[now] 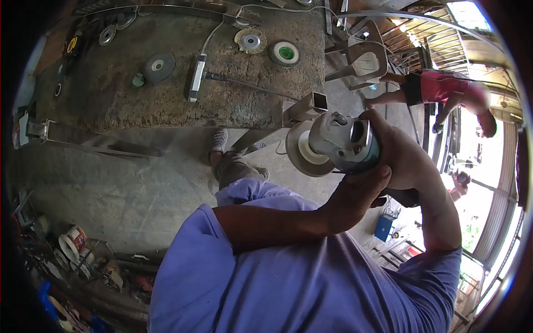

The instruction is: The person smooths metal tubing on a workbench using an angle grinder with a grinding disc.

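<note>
An angle grinder [338, 139] with a grey metal head and teal body is gripped in both my hands, in front of my chest. A round pale disc [300, 152] is fitted on its head, facing left. My right hand [402, 152] wraps round the body from the far right side. My left hand [358, 197] closes on it from below, thumb along the body; its fingers are partly hidden. Close by the disc and head is the open end of a square metal tube [308, 108] at the bench corner.
On the worn wooden workbench [233, 100] lie a green-centred disc [286, 53], a frayed flap wheel [251, 41], a grey disc [159, 67] and a metal bar [197, 77] with a cord. A person [444, 91] in red bends at right, near chairs [366, 61]. A blue box [384, 226] stands on the floor.
</note>
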`<state>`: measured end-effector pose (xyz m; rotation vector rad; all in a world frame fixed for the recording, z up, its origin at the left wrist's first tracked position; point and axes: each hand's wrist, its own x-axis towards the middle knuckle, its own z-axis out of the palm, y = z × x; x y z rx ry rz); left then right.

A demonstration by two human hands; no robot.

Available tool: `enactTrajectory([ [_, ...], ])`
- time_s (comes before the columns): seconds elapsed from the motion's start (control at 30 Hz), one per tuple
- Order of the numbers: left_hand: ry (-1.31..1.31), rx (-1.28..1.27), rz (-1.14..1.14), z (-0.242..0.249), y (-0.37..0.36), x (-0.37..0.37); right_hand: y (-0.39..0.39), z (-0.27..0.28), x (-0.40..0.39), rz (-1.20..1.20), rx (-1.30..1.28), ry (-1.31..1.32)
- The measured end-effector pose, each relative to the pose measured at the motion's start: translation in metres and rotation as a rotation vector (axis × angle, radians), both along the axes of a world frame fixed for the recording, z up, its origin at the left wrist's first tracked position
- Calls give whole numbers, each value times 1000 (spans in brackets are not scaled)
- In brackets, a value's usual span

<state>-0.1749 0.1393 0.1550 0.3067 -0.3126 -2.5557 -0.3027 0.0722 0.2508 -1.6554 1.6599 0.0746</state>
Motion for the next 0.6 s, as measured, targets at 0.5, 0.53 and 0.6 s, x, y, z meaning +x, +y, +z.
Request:
enactTrajectory([
  [0.5, 125, 35, -190, -17, 15, -27, 35, 4, -23, -33, -125, 156],
  [0.53, 109, 5, -189, -19, 20, -27, 40, 4, -21, -35, -121, 152],
  [0.6, 26, -68, -196, -23, 22, -18, 42, 3, -11, -94, -137, 49],
])
